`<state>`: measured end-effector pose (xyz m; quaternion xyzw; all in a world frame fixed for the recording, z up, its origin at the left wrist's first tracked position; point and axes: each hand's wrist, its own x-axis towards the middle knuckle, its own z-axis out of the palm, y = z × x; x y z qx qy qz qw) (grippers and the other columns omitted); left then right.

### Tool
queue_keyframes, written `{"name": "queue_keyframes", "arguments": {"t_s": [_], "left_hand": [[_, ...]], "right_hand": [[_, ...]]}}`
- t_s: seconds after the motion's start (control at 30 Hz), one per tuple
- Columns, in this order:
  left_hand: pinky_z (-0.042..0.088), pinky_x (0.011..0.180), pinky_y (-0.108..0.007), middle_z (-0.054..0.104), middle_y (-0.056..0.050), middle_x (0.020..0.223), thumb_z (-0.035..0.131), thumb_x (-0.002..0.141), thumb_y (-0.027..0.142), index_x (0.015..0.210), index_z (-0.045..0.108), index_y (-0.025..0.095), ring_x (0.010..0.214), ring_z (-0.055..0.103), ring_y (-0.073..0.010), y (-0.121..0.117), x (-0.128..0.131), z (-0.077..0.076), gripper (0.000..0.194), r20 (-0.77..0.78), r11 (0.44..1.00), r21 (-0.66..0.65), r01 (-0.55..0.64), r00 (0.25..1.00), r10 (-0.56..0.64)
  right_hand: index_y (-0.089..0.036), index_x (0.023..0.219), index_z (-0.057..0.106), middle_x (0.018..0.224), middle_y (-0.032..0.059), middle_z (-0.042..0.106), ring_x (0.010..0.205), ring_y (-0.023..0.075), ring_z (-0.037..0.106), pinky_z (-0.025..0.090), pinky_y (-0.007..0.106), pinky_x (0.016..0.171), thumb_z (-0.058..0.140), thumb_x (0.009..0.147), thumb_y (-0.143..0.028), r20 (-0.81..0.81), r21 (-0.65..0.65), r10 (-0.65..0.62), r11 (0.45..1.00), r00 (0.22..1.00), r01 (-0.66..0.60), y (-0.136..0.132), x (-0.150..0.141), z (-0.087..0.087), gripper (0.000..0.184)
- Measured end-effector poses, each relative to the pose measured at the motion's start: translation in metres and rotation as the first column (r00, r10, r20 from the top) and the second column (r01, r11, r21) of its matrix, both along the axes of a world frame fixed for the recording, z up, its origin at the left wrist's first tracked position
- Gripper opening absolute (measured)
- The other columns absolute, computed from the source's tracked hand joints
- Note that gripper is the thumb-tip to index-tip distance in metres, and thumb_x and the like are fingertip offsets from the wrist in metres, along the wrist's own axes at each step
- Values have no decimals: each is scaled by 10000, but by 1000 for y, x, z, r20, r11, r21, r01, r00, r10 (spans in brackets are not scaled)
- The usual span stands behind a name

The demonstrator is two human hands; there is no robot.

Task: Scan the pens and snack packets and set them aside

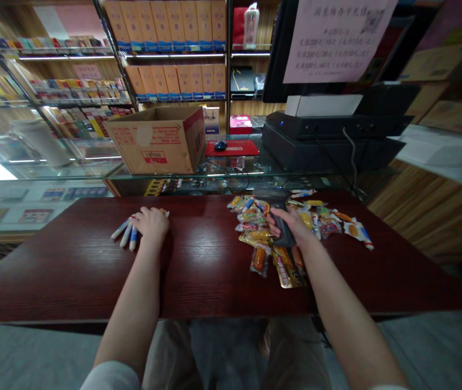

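Note:
My right hand (290, 223) is closed around the handle of a dark barcode scanner (282, 230), held over a pile of packaged snacks (259, 234). In that pile are sausages in clear wrappers, yellow packets and a gold packet (285, 271). On the left of the table, my left hand (151, 223) is curled down beside several thin sausages in white and blue wrappers (126, 234). The end of a wrapped snack (166, 213) pokes out past its fingers; the rest is hidden under the hand.
The dark red wooden table (206, 260) lies before me. Behind it, a glass counter carries an open cardboard box (157, 146), a mouse (220, 145) on a red mat and a black cash drawer (320, 157). A monitor with a paper sign (336, 40) stands above.

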<state>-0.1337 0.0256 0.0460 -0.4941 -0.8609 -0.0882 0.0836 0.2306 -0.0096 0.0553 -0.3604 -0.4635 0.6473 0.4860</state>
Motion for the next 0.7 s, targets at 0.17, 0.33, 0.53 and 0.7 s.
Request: {"name": "queue_keyframes", "arguments": {"t_s": [0.17, 0.33, 0.53, 0.7], "left_hand": [[413, 949, -499, 534, -226, 1305, 427, 895, 276, 1241, 570, 126, 1194, 511, -372, 3, 45, -4, 403, 28, 936, 101, 337, 940, -341], [447, 962, -417, 600, -132, 1281, 471, 919, 365, 1198, 582, 196, 1183, 565, -275, 39, 110, -18, 345, 362, 770, 61, 635, 705, -610], [432, 977, -427, 553, -219, 1359, 526, 903, 464, 1212, 580, 141, 1252, 539, -335, 84, 160, -29, 450, 454, 802, 13, 597, 711, -537], [432, 967, -482, 639, -193, 1221, 608, 854, 417, 1012, 633, 170, 1195, 573, -355, 93, 160, -38, 294, 521, 780, 70, 622, 644, -560]], "right_hand": [[-194, 820, 533, 568, -61, 519, 376, 61, 414, 346, 198, 357, 768, 707, -427, 29, -21, -37, 999, 999, 38, 2, 1, -1, 350], [-192, 792, 519, 558, -63, 516, 365, 60, 415, 341, 199, 346, 784, 679, -439, 46, -37, -85, 996, 995, 86, 5, 3, -1, 379], [-189, 779, 517, 563, -58, 527, 368, 62, 430, 344, 201, 354, 781, 685, -438, 30, -49, -68, 996, 997, 69, 6, 4, -3, 376], [-182, 707, 505, 555, -54, 517, 373, 56, 428, 340, 195, 352, 779, 683, -444, 50, -56, -72, 996, 996, 75, 5, 3, -3, 380]]}}
